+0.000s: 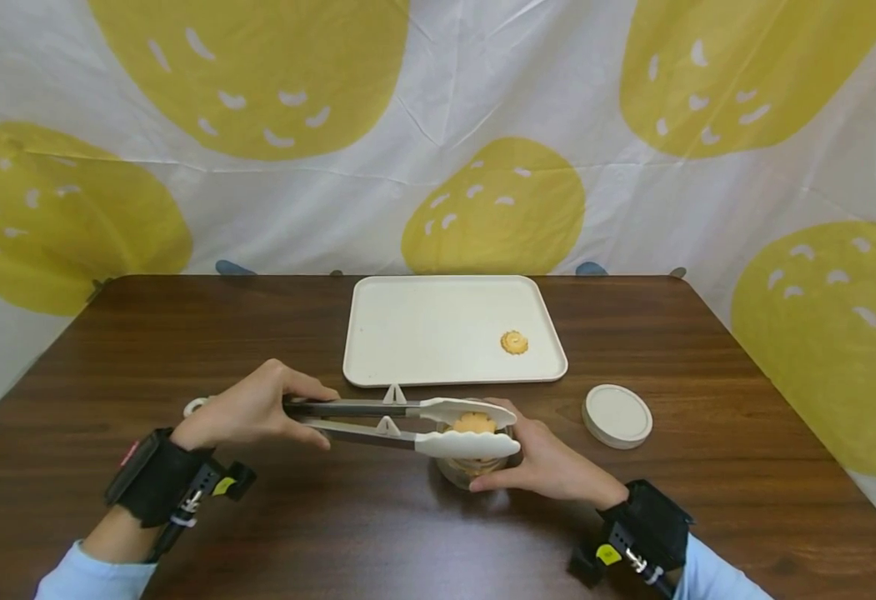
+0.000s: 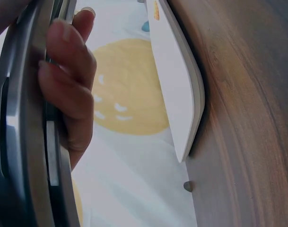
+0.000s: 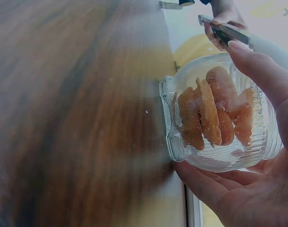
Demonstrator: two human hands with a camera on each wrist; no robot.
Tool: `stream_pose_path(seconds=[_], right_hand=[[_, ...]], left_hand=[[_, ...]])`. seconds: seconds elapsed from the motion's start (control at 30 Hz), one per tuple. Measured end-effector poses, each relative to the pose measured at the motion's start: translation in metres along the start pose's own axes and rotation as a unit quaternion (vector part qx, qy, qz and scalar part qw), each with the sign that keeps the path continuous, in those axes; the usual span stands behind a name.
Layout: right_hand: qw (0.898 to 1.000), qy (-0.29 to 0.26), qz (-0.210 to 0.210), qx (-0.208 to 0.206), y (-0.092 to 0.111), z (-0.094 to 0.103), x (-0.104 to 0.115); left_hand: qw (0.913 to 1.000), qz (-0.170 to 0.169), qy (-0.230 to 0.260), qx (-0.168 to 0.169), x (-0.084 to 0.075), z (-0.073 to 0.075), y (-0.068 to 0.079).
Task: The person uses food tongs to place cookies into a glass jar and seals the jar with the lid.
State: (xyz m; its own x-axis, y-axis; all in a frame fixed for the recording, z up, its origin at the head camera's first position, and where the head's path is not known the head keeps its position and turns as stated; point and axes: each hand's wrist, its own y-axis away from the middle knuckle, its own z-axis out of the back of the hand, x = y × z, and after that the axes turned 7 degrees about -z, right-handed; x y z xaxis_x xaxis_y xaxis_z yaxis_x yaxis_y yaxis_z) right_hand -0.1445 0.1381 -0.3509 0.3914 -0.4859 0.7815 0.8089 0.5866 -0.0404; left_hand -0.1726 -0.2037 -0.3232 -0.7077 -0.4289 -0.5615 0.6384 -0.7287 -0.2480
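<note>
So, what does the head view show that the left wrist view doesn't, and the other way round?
Only the head view shows the right hand holding the glass jar of cookies, the white tips of the tongs, and the round lid. Only the left wrist view shows several bent fingers of the left hand up close, mostly hidden from above. Both share part of that hand, the tongs, the tray and its single cookie.

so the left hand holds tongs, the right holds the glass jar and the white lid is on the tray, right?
Not quite: the head view shows the white lid on the brown table, right of the tray. The left hand does hold tongs, and the right hand the glass jar.
</note>
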Motion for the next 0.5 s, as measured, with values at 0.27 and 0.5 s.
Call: stream_pose_path(seconds=[0.27,0.5], right_hand=[[1.000,0.000,-0.001,-0.002,-0.005,-0.004,-0.023],[1.000,0.012,-0.012,-0.004,-0.003,-0.002,-0.013]], left_hand=[[0.9998,0.019,-0.004,-0.005,-0.001,0.001,0.001],[0.9994,0.031,-0.009,-0.014,-0.003,0.005,0.003]])
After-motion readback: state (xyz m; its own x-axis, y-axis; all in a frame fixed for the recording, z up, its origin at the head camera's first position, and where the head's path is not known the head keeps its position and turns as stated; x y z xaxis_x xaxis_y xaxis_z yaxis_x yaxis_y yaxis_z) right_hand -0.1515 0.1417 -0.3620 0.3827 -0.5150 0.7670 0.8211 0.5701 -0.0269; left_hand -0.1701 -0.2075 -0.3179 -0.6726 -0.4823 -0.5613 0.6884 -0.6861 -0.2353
